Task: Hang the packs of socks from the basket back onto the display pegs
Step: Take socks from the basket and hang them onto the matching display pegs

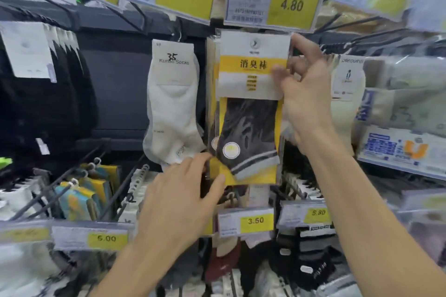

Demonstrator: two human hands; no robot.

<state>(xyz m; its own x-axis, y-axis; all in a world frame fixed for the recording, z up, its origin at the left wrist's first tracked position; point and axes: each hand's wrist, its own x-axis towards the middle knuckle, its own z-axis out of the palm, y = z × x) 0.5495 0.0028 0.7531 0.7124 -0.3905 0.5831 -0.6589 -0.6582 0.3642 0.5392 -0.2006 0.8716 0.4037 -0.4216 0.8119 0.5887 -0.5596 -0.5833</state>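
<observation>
Shop pegs (113,11) hung with socks fill the background, with yellow price tags (274,8) clipped at their ends. At the centre, a yellow pack of dark socks (251,113) is held up just below the 4.80 tag. Its upper right edge is pinched by the right hand (304,94), thumb across the front. Its lower left corner is gripped by the left hand (183,190). White socks (172,106) hang just left of it.

Open gap left of white sock pair (172,103); price tags (272,0) crowd above, packed pegs (79,190) below.
</observation>
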